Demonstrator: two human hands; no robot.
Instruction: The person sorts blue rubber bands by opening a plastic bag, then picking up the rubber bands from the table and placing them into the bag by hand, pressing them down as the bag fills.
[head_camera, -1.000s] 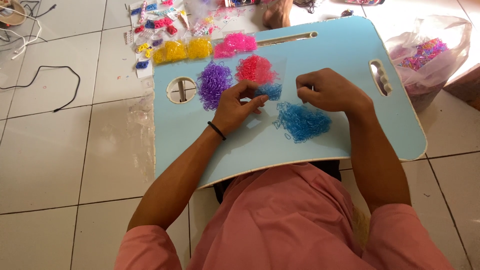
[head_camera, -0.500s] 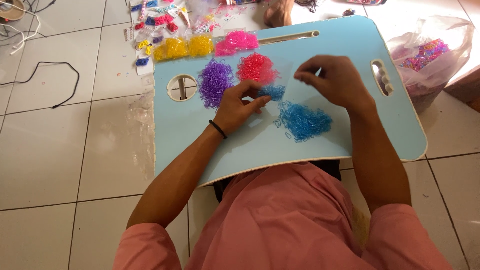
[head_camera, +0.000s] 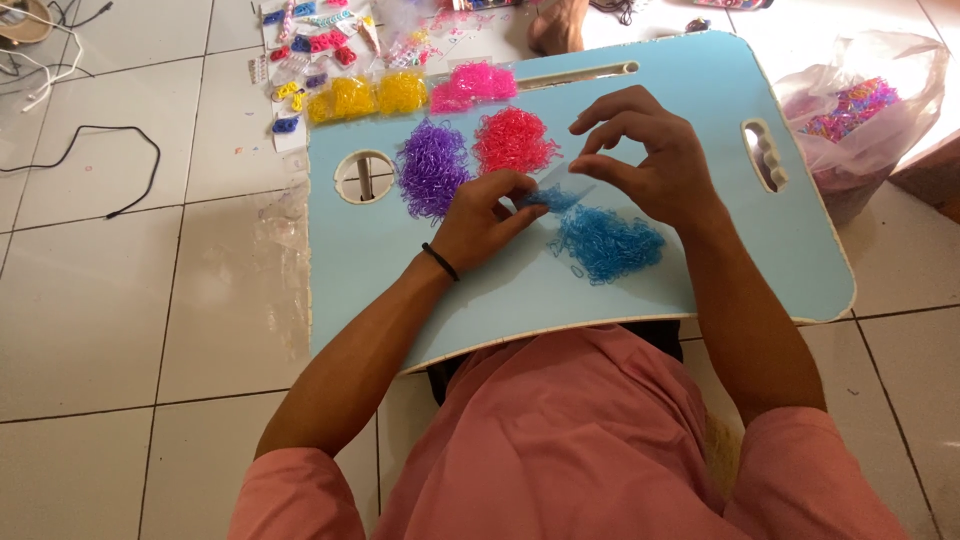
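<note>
A light blue lap tray (head_camera: 760, 250) lies over my knees. On it sit three heaps of small rubber bands: purple (head_camera: 430, 165), red (head_camera: 512, 140) and blue (head_camera: 610, 243). My left hand (head_camera: 480, 220) pinches a small clear bag (head_camera: 555, 192) with some blue bands in it, just above the blue heap. My right hand (head_camera: 645, 150) hovers over the bag's upper end, thumb and fingers curled close together at the bag's edge. Whether they grip the plastic is unclear.
Yellow (head_camera: 365, 97) and pink (head_camera: 470, 83) packets of bands lie at the tray's far edge, with more small packets on the tiled floor beyond. A plastic bag of mixed bands (head_camera: 850, 105) stands at the right. A black cable (head_camera: 90, 160) lies on the floor to the left.
My right hand has risen from beside the blue heap and now curls over the clear bag's top. My left hand has tilted the bag slightly and stayed in place.
</note>
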